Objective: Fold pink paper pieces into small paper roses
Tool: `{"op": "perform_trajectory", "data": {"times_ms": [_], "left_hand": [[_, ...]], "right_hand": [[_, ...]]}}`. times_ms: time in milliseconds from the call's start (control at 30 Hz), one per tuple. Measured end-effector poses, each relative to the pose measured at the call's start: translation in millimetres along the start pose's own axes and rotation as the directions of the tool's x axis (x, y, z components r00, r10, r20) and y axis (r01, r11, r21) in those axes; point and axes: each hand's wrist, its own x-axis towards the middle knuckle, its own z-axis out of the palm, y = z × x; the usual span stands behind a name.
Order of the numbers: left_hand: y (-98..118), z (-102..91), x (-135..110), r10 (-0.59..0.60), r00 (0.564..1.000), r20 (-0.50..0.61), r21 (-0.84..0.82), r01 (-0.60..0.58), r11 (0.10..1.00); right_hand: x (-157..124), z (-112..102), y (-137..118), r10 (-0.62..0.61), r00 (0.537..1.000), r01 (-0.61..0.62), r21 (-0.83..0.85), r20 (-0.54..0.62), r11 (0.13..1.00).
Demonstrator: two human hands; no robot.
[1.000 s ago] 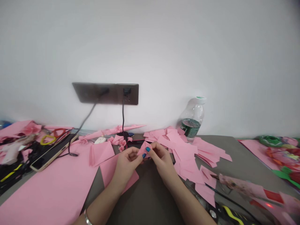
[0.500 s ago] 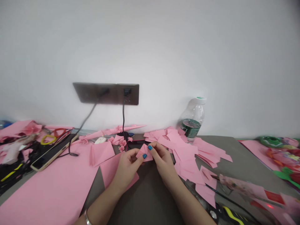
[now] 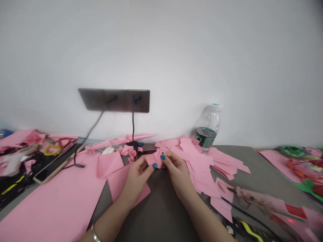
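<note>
Plainly, a white wall (image 3: 161, 50) is rising behind a grey table (image 3: 158, 216), and my bare forearms are stretching over the near side. On the left, a large pink sheet (image 3: 58, 205) is lying flat and running out of view at the bottom. On the right, a spread of smaller pink papers (image 3: 200, 169) is overlapping loosely, while a coloured heap (image 3: 305, 166) is running off the far right edge, too blurred for me to sort out. Near the wall, a clear bottle (image 3: 208, 129) is standing capped beside those papers, wearing a green label; how much liquid it is holding, I cannot tell. My left hand (image 3: 135, 181) and right hand (image 3: 179, 174) are working close together over the table. Between them I am pinching a folded paper (image 3: 154, 158), pink and creased, with both grips clamped on it. It is sitting right at my fingertips, my left thumb covering its lower part and my right thumb its right side. Behind it, my other fingers are mostly hiding. Just beyond, little folded shapes (image 3: 131, 153) are lying, their creases too small to make out.
</note>
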Motion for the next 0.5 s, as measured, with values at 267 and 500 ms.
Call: {"op": "perform_trajectory", "data": {"times_ms": [267, 500], "left_hand": [[-0.3, -0.2, -1.0, -0.095, 0.99, -0.104, -0.123, 0.082, 0.989], [-5.6, -2.3, 0.1, -0.116, 0.989, -0.091, -0.114, 0.106, 0.988]], "right_hand": [[0.7, 0.3, -0.1, -0.009, 1.0, 0.01, -0.068, 0.009, 0.998], [0.2, -0.3, 4.4, -0.07, 0.994, 0.084, -0.179, 0.08, 0.98]]}}
